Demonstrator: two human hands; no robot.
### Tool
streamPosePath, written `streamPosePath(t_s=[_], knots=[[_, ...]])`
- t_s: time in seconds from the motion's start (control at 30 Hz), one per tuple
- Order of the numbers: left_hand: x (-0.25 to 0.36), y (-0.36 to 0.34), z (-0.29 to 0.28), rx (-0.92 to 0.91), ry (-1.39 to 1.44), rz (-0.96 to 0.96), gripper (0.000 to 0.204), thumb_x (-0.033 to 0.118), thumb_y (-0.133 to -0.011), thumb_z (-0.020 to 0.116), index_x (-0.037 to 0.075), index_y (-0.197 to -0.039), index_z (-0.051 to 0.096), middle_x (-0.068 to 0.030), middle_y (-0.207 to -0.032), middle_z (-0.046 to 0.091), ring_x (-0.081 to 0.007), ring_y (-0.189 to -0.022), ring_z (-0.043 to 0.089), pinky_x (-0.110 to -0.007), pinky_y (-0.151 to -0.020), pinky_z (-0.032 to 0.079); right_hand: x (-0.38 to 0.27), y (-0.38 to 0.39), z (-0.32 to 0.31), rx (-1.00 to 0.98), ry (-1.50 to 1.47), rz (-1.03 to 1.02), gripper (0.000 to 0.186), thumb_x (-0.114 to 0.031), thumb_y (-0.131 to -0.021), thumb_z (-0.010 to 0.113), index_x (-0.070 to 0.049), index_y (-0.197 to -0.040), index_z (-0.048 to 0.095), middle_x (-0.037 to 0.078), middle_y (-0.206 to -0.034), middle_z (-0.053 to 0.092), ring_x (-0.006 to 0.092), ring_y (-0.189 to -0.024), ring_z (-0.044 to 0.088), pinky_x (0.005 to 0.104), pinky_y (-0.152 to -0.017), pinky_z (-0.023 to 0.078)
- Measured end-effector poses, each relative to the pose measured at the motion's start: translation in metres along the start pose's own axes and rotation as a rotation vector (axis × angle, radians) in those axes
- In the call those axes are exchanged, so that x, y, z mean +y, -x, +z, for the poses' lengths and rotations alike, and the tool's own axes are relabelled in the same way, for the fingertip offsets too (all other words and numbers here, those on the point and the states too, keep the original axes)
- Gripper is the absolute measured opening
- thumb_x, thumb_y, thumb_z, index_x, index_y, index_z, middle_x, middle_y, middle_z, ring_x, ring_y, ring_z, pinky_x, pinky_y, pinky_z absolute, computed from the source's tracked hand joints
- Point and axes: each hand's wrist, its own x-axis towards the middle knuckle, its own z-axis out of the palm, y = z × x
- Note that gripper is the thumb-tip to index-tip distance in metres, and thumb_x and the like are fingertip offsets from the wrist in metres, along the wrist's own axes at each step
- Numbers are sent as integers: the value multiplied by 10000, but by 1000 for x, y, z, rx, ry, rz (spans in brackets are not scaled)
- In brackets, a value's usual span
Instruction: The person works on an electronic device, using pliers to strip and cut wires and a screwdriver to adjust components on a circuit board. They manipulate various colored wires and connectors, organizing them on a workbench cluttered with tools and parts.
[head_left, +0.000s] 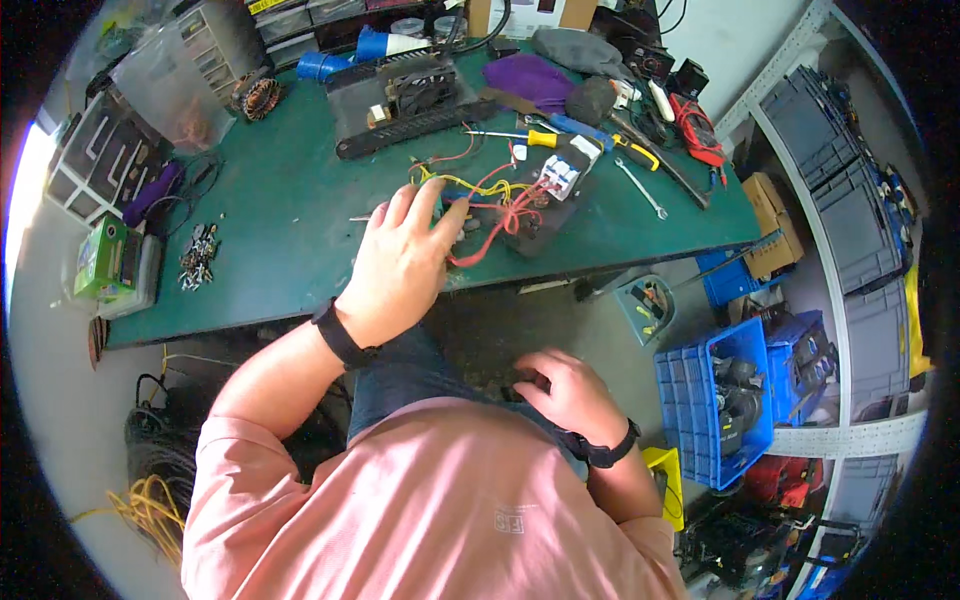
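Observation:
My left hand (400, 262) is over the near edge of the green workbench, palm down, fingers apart, at a bundle of red and yellow wires (505, 205). Small parts under its fingers are mostly hidden, and a thin metal tip (360, 218) sticks out on their left. The wires run to a white block-shaped electrical part (562, 176) beside a dark flat piece (535, 235). My right hand (570, 388) is low by my lap, its fingers curled; what they hold, if anything, cannot be made out.
Across the bench (300, 225) lie a yellow-handled screwdriver (543, 139), a wrench (640, 188), a hammer (655, 155), a red meter (697, 130) and a pile of screws (198, 256). To the right stand a blue crate (690, 410) and a shelf rack (835, 250).

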Motion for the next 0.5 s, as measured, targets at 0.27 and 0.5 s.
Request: streamPosePath(t_s=[0.27, 0.5], knots=[[-61, -61, -5, 137, -201, 42, 514, -8, -696, 624, 47, -1204, 566, -177, -1241, 514, -355, -1131, 505, -432, -939, 451, 4, 8, 5, 10, 71, -34, 247, -161, -797, 709, -36, -1002, 652, 136, -924, 651, 278, -759, 660, 374, -687, 532], [-73, -41, -7, -178, -114, -122, 179, 124, -755, 656, 4, -886, 638, -194, -918, 622, -379, -939, 601, -450, -837, 494, 13, 15, 8, 55, 49, -51, 238, -152, -789, 715, -32, -983, 650, 140, -903, 648, 283, -745, 651, 382, -670, 525]])
